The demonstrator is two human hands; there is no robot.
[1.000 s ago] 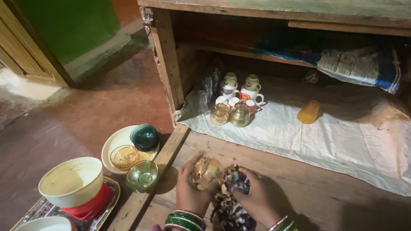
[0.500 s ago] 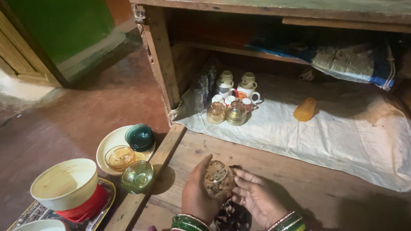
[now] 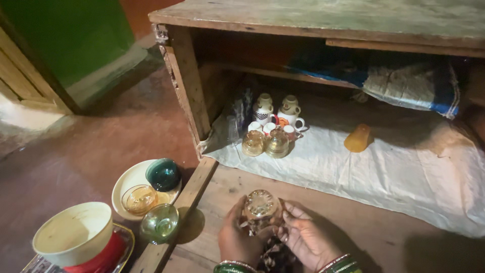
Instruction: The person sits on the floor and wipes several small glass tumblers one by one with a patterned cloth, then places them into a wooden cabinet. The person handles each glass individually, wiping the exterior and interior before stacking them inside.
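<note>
My left hand [image 3: 236,237] and my right hand [image 3: 302,236] together hold a small amber glass bowl [image 3: 260,205] turned upside down, its patterned base facing up. Beneath the bowl and between my palms lies a dark patterned cloth [image 3: 270,253], partly hidden. Both wrists wear green and pink bangles. My hands hover over the wooden plank floor of a low cabinet [image 3: 323,20], near its front edge.
Inside the cabinet, on a white sheet [image 3: 394,172], stand two amber glass bowls [image 3: 265,143], several mugs [image 3: 283,115] and an orange cup [image 3: 357,138]. On the floor at left: a plate [image 3: 130,177] with a teal bowl [image 3: 163,174], an amber bowl [image 3: 140,198], a green glass bowl [image 3: 159,223], a cream bowl [image 3: 73,232].
The bowl has been turned from lying on its side to base up. The cloth has slipped lower under my hands, and my right hand moved from the cloth to the bowl.
</note>
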